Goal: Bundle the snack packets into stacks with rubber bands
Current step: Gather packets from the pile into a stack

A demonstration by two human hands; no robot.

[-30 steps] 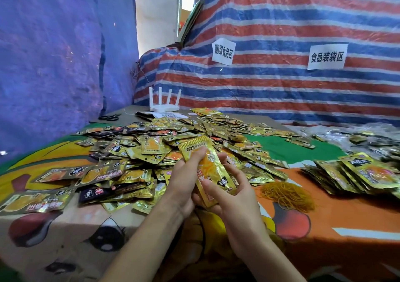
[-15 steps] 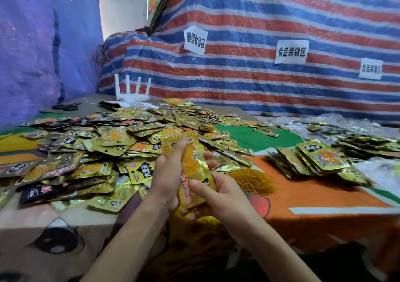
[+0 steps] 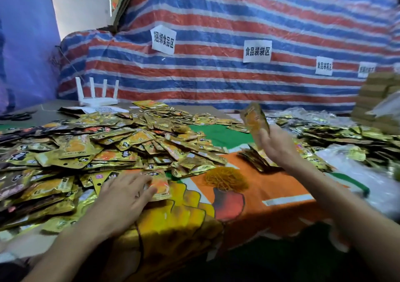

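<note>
Stack [image 3: 255,119] gripped in right hand [image 3: 276,146] | left hand [image 3: 124,197] touching loose packet [image 3: 160,185]

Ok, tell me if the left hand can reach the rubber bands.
Probably yes: the left hand rests flat on loose packets, with only bare tablecloth between it and the rubber bands.

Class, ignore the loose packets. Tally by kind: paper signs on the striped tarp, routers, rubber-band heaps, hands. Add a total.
Paper signs: 4
Router: 1
Rubber-band heap: 1
Hands: 2, left hand, right hand gripping packet stack
Total: 8
</note>
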